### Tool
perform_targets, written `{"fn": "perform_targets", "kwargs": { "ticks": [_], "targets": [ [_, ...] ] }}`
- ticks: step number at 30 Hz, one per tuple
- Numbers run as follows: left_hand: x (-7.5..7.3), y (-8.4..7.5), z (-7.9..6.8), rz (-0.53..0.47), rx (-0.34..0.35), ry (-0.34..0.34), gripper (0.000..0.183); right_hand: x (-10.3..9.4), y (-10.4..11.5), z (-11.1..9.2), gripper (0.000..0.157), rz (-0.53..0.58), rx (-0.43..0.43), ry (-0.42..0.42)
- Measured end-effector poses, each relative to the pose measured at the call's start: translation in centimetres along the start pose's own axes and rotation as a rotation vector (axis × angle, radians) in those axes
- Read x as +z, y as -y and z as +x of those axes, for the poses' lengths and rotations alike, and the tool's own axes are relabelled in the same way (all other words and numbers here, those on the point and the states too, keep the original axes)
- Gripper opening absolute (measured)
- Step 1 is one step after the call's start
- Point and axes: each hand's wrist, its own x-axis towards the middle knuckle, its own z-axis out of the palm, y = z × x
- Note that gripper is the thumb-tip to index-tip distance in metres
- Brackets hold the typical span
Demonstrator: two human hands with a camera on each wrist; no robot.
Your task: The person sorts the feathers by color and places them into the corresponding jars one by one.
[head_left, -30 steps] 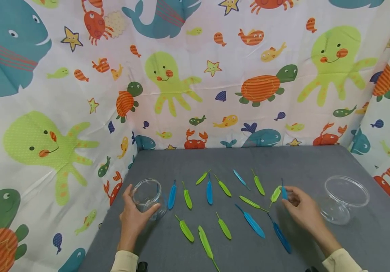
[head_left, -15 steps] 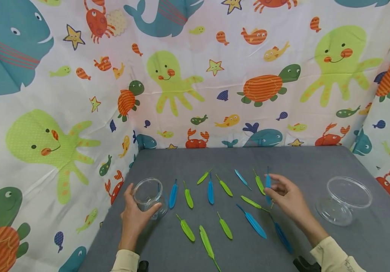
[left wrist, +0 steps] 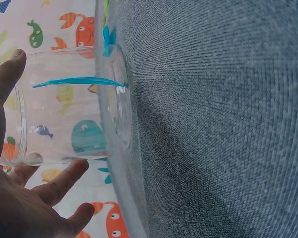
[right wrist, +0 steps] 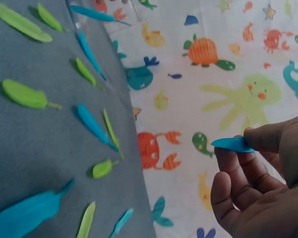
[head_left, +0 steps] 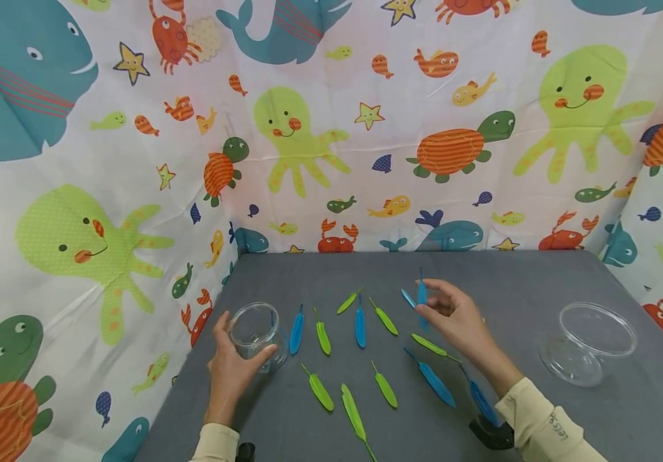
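My left hand holds a clear plastic jar at the left of the table, thumb on its near right side and fingers round its left. A blue feather leans inside that jar in the left wrist view. Between thumb and fingertips, my right hand pinches another blue feather by its middle, quill up, above the table. In the right wrist view, this pinched feather points away from the thumb. Just left of it lies a thin light-blue feather.
Several green feathers and blue feathers lie spread over the grey table between the hands. A second clear container with a wide rim stands at the right. A printed sea-animal curtain encloses the back and sides.
My right hand has moved left and farther back, carrying the pinched blue feather from beside the right-hand green feathers. The left hand stays round the jar.
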Motion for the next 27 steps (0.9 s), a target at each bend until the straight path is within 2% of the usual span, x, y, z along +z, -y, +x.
{"fn": "perform_targets", "kwargs": {
  "ticks": [10,15,19,27],
  "targets": [
    [0.1,0.1,0.1,-0.019,0.012,0.006,0.125,2.9,2.1,2.6,0.045,0.065,-0.066,0.064],
    [-0.1,0.2,0.1,0.006,-0.023,0.012,0.127,5.1,3.0,4.0,0.044,0.092,-0.109,0.097],
    [-0.2,0.4,-0.1,0.029,-0.040,0.013,0.129,6.8,3.6,4.8,0.044,0.115,-0.111,0.132],
    [0.1,0.0,0.0,0.026,-0.028,0.007,0.129,8.7,4.7,5.6,0.045,0.153,-0.112,0.122]
  ]
}}
